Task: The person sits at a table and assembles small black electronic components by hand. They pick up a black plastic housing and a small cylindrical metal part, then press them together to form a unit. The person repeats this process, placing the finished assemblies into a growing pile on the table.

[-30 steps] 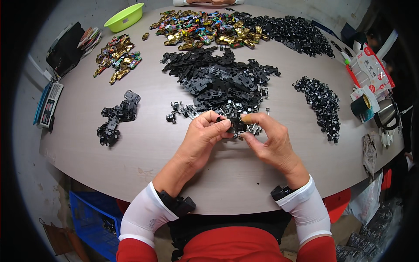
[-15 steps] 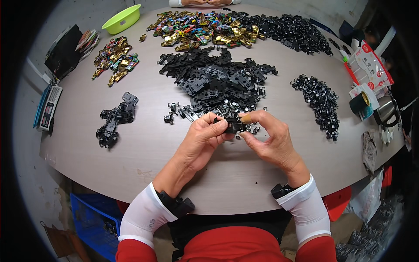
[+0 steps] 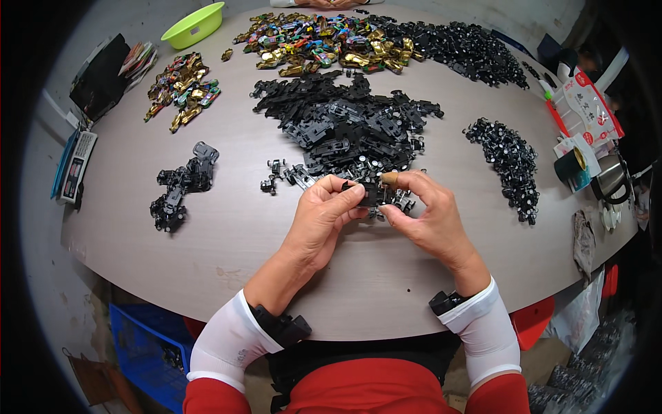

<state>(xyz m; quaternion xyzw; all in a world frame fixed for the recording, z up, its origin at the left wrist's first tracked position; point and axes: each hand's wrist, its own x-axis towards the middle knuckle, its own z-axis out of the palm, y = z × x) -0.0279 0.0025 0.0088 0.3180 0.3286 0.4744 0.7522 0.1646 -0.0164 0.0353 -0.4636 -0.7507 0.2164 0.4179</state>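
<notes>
Grey wood-grain covers the round table (image 3: pixel 227 241), and at its far left edge lie a calculator (image 3: pixel 74 168) and a black pouch (image 3: pixel 98 79), with a lime-green bowl (image 3: pixel 194 24) further back. Just inward sit a heap of gold and coloured toy car bodies (image 3: pixel 181 90) and, nearer the person, a small cluster of black assembled pieces (image 3: pixel 181 186). The left hand (image 3: pixel 324 217) has its fingers closed together on one end of a small black plastic part (image 3: pixel 369 195), held just above the table in front of the person. The right hand (image 3: pixel 427 214) pinches the other end of the same part, an orange-brown cot on its fingertip (image 3: pixel 389 179). Directly behind both hands spreads a big pile of black chassis pieces (image 3: pixel 345 124), and beyond it a long band of coloured car bodies (image 3: pixel 324 45). Right of the hands lies a strip of small black wheel parts (image 3: pixel 510 162). At the far right edge stand a dark green mug (image 3: pixel 571 168), a red and white packet (image 3: pixel 586 107) and a metal kettle (image 3: pixel 610 179).
</notes>
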